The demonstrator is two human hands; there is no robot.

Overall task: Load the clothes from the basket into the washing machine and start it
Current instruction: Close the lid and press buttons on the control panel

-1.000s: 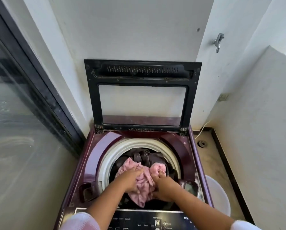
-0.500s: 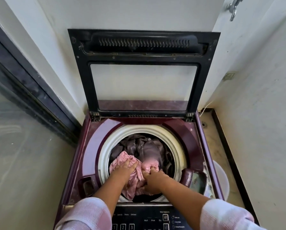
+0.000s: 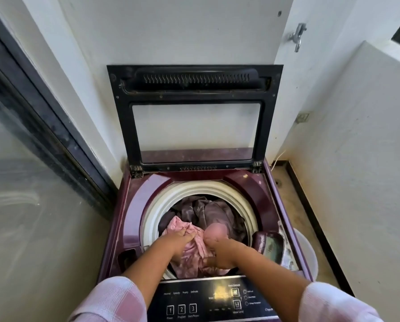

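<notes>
Washing machine point(image 3: 134, 205) was set against the rear wall point(image 3: 171, 31); lid point(image 3: 122, 117) was found upright behind the drum point(image 3: 201, 188). Clothes point(image 3: 208, 212) were piled in the drum; the top garment point(image 3: 194, 254) was held by left hand point(image 3: 178, 242) and right hand point(image 3: 220, 252). Control panel point(image 3: 194, 303) was placed in front, glass door point(image 3: 20, 205) left, basin point(image 3: 307, 252) right.

— Where are the hands?
— The left hand point(image 3: 177, 243) and the right hand point(image 3: 220, 254) both grip a pink garment point(image 3: 198, 248) at the near side of the washing machine point(image 3: 136, 205) drum, on top of dark clothes point(image 3: 209, 212).
— And the lid?
— The lid point(image 3: 194, 86) stands upright at the far side. A white tub point(image 3: 308, 252) sits to the machine's right.
</notes>
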